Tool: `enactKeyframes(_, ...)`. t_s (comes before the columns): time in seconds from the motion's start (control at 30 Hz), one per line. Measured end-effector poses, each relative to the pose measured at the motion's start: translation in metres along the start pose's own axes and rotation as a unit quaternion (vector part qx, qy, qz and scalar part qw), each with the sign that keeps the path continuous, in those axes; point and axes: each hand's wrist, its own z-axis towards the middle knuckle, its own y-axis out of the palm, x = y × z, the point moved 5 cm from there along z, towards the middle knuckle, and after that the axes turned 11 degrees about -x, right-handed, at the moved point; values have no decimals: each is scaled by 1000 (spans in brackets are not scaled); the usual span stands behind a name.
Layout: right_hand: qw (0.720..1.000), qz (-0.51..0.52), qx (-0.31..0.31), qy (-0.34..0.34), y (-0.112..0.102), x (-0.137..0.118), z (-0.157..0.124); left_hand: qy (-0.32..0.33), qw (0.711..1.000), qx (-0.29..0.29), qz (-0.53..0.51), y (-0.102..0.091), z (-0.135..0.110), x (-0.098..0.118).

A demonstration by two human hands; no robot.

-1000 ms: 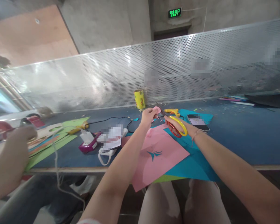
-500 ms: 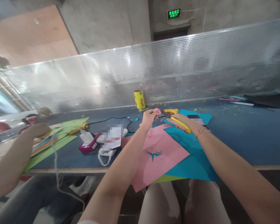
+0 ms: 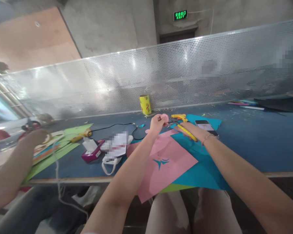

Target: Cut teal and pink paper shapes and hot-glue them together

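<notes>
A small rounded piece of pink paper (image 3: 164, 117) is pinched in the fingers of my left hand (image 3: 157, 123). My right hand (image 3: 190, 129) grips yellow-handled scissors (image 3: 187, 132), their dark blades pointing left towards that piece. Below my hands lies a pink paper sheet (image 3: 175, 162) with small cut-out shapes that show blue. Under it are blue paper (image 3: 200, 175) and a strip of green paper (image 3: 177, 187). Just behind my right hand rests a yellow glue gun (image 3: 179, 117).
A phone (image 3: 206, 127) lies right of my right hand. Left of my forearm are another phone (image 3: 118, 144) and a purple power socket (image 3: 92, 153) with cables. A yellow cardboard tube (image 3: 145, 104) stands by the perforated metal screen (image 3: 107, 81). A co-worker's hand (image 3: 40, 138) is at far left.
The pink piece has turned to show more of its face, and my left hand has shifted slightly. The scissors have drawn back a little from the paper.
</notes>
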Motion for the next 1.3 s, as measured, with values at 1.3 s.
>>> enactKeyframes(1.3, 919, 373, -30, -126, 33, -36, -1, 106, 985, 132, 28, -1, -17, 29)
